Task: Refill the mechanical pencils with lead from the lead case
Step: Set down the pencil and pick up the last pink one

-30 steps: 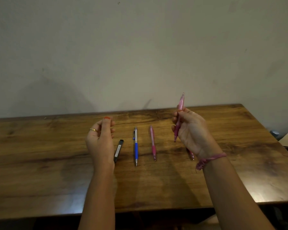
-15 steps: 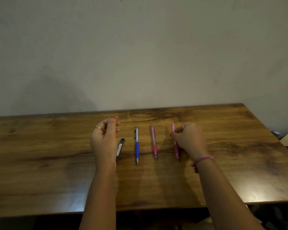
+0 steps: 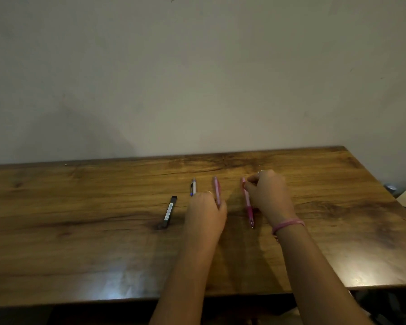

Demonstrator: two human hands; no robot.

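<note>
while the right hand (image 3: 266, 194) pinches the outer pink pencil (image 3: 247, 202) on the table (image 3: 80, 231), the left hand (image 3: 205, 214), grip hidden, should lift the middle pink pencil (image 3: 216, 188) level.

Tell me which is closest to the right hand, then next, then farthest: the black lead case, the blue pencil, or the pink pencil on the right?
From the right hand:
1. Right pink pencil: touching the fingers, at the hand's left edge.
2. Blue pencil: further left, partly hidden by the left hand.
3. Black lead case: farthest left, lying alone.
</note>
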